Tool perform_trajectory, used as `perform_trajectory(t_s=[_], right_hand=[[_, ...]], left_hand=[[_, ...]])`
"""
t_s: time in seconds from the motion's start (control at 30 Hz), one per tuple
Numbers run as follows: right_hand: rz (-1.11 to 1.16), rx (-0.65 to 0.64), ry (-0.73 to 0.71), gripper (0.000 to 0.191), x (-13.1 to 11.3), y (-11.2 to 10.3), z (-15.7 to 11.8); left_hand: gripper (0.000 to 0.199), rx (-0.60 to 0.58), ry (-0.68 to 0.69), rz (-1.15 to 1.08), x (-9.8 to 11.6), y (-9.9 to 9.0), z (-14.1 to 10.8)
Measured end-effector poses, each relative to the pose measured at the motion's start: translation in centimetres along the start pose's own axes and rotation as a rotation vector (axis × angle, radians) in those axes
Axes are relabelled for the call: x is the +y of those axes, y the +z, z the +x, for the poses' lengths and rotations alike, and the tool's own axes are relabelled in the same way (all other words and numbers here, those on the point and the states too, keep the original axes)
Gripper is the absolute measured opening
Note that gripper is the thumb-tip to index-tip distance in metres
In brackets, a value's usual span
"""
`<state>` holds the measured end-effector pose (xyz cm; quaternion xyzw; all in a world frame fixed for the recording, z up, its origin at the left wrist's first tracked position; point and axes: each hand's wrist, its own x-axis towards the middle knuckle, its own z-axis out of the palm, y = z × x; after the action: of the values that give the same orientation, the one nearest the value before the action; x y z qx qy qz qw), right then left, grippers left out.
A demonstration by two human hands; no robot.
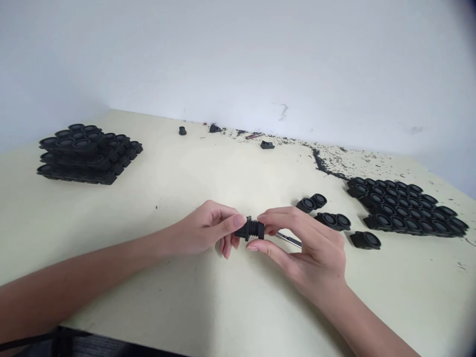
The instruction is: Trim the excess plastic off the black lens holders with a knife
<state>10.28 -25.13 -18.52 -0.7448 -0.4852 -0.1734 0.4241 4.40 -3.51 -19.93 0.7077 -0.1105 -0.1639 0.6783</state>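
Note:
Near the front middle of the table, my left hand (pixel 219 225) pinches the left end of a black threaded plastic fitting (pixel 254 229), which lies level with its ribbed thread facing right. My right hand (pixel 303 243) has its thumb and forefinger closed about the fitting's right end, where a ring-like black end piece shows. Behind the right fingers a slim metal tool (pixel 288 239) is partly visible; I cannot tell whether that hand holds it or it lies on the table.
Stacked black round-topped parts (pixel 89 153) stand at the left. Rows of similar parts (pixel 405 206) lie at the right, with several loose ones (pixel 332 220) nearer. Black shavings (pixel 323 163), a small cap (pixel 182 131) and a small block (pixel 267 145) lie toward the wall.

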Motion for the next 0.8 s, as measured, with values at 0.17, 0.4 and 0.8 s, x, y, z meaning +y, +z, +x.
perform_trajectory(t_s=[0.17, 0.4, 0.8], right_hand=[[-0.108, -0.013, -0.124, 0.028, 0.1, 0.1, -0.3], [-0.118, -0.065, -0.183, 0.026, 0.1, 0.1, -0.4], [-0.181, -0.069, -0.414, 0.012, -0.8, -0.3, -0.4]], left_hand=[[0.047, -0.005, -0.037, 0.002, -0.2, -0.1, 0.0], [0.054, -0.007, -0.099, -0.038, 0.0, 0.0, 0.1], [0.063, -0.082, -0.437, -0.224, 2.1, 0.1, -0.4]])
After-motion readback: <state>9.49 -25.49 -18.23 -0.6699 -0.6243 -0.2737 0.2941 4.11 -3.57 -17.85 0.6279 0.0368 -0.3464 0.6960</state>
